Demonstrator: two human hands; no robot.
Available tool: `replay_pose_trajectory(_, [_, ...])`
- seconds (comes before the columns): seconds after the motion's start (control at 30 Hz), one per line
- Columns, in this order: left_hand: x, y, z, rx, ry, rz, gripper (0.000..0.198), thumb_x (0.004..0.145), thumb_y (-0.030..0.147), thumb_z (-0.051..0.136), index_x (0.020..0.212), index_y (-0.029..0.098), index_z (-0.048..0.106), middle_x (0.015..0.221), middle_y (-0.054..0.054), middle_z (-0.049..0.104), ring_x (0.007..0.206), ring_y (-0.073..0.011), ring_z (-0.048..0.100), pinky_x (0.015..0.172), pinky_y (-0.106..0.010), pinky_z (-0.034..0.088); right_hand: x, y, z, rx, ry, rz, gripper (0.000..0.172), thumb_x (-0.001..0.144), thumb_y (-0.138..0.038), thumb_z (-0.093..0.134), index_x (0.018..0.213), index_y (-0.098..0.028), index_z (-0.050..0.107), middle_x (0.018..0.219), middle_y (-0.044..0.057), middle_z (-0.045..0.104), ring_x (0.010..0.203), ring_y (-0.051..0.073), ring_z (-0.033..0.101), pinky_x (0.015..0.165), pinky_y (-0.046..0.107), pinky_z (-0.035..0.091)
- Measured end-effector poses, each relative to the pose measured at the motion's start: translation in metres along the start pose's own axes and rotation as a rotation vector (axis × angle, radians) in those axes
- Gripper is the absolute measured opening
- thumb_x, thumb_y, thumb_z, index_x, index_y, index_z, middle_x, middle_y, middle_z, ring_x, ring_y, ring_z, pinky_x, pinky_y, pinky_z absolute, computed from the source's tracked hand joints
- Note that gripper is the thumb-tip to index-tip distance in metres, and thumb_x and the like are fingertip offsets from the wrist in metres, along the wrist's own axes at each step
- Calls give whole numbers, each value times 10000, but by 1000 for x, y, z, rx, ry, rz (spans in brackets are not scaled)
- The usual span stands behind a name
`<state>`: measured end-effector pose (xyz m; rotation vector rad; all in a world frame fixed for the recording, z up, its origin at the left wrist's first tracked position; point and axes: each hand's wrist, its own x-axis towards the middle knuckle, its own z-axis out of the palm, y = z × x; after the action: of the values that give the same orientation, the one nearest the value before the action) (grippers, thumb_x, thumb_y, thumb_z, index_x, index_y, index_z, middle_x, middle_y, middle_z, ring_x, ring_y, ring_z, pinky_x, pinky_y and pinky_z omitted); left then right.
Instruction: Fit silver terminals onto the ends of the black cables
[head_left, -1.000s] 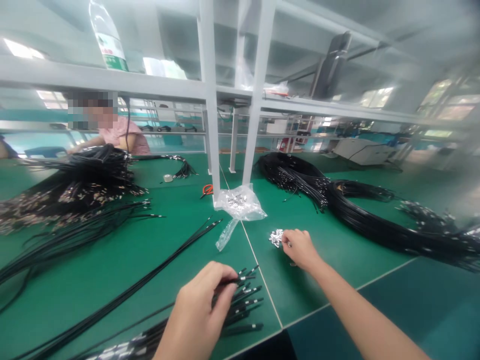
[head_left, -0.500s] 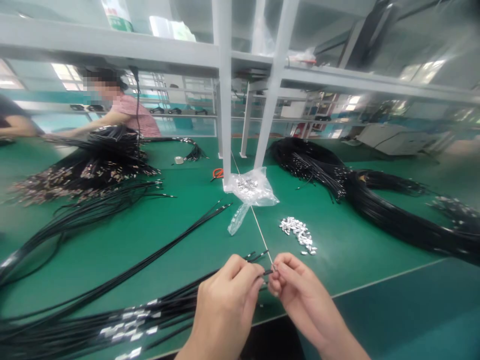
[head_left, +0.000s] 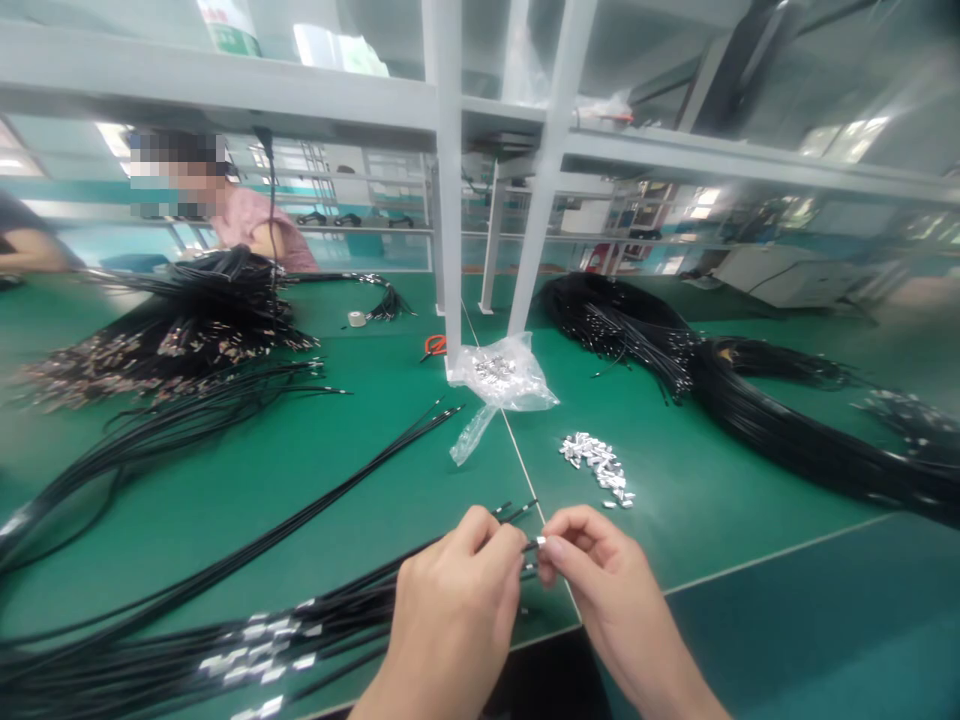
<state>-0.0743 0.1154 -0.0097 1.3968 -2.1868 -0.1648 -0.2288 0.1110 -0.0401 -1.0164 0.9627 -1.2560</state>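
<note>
My left hand (head_left: 461,600) is closed around a black cable near its end, at the lower middle of the view. Just right of it, my right hand (head_left: 600,580) pinches a small silvery-white sleeve (head_left: 541,541) at that cable's tip. More black cables (head_left: 360,600) run from the lower left toward my left hand, several with silvery sleeves on them. A loose pile of silvery sleeves (head_left: 598,465) lies beyond my right hand. Behind it, a clear plastic bag (head_left: 510,372) holds more of these pieces.
Large black cable bundles lie at the left (head_left: 172,330) and right (head_left: 780,430). An orange-handled tool (head_left: 434,346) rests beside a white shelf post (head_left: 451,200). A person in pink (head_left: 262,225) sits across the table at the left.
The white sleeve now shows at the cable tip between my hands. My right fingers have shifted slightly. The person in pink has leaned left, and the bag's loose end has moved slightly.
</note>
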Motion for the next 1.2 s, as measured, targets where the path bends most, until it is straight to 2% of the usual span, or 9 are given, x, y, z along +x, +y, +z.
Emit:
replay_pose_trajectory(0.13, [3, 1, -9, -156, -146, -86, 227, 850, 140, 393, 916, 282, 557, 894, 19, 543, 694, -120, 551, 610, -223, 406, 0, -2, 2, -54, -54, 17, 153, 786, -309, 647, 799, -171, 582, 692, -16, 558, 637, 103, 522, 629, 236, 411])
replay_pose_trajectory(0.27, [4, -6, -14, -342, -199, -174, 372, 809, 86, 410, 1107, 304, 457, 931, 31, 563, 807, -118, 563, 700, -215, 418, 2, -6, 7, -158, -48, 17, 161, 771, -309, 653, 783, -165, 584, 692, -14, 561, 636, 102, 524, 620, 230, 416])
replay_pose_trajectory(0.53, [6, -13, -22, -559, -313, -219, 195, 813, 158, 490, 971, 260, 542, 903, 36, 609, 802, -111, 570, 706, -192, 426, 2, -5, 25, -172, -88, 43, 140, 749, -268, 659, 753, -144, 597, 716, 8, 598, 659, 110, 540, 614, 218, 436])
replay_pose_trajectory(0.63, [10, -15, -23, -534, -312, -244, 80, 830, 259, 509, 831, 229, 583, 799, 22, 626, 735, -127, 581, 661, -204, 428, -1, -8, 28, -96, -125, 24, 155, 799, -293, 604, 841, -144, 600, 734, 30, 623, 689, 138, 584, 670, 263, 473])
replay_pose_trajectory(0.73, [13, -18, -24, -440, -278, -201, 141, 850, 288, 474, 763, 224, 564, 723, 27, 600, 664, -124, 560, 610, -207, 410, -4, -12, 27, -174, -98, -51, 150, 849, -290, 526, 919, -168, 576, 773, 31, 626, 717, 150, 591, 697, 288, 475])
replay_pose_trajectory(0.87, [10, -31, -38, -187, -350, -151, 106, 833, 236, 456, 761, 240, 532, 761, 44, 572, 656, -115, 543, 585, -195, 398, -2, -12, 24, -457, -29, -132, 92, 818, -193, 512, 742, -184, 562, 686, -8, 570, 671, 128, 531, 636, 252, 422])
replay_pose_trajectory(0.97, [7, -38, -47, -52, -362, -170, 83, 800, 257, 498, 835, 268, 573, 858, 36, 582, 710, -128, 568, 624, -206, 432, 0, -10, 26, -387, -50, -89, 83, 809, -168, 491, 753, -195, 547, 685, -15, 573, 658, 125, 530, 611, 245, 415])
replay_pose_trajectory(1.07, [8, -30, -42, -148, -323, -123, 214, 804, 294, 534, 1014, 312, 568, 993, 20, 586, 892, -152, 574, 762, -239, 453, -2, -12, 30, -335, -80, -73, 72, 816, -195, 504, 764, -198, 553, 695, -11, 575, 671, 129, 539, 631, 253, 429])
replay_pose_trajectory(1.2, [13, -20, -34, -276, -248, -51, 146, 857, 284, 477, 820, 265, 617, 860, 9, 597, 831, -149, 565, 752, -249, 457, 1, -24, 11, -354, -113, -75, 151, 833, -298, 534, 954, -216, 570, 760, 1, 599, 728, 151, 577, 678, 275, 466])
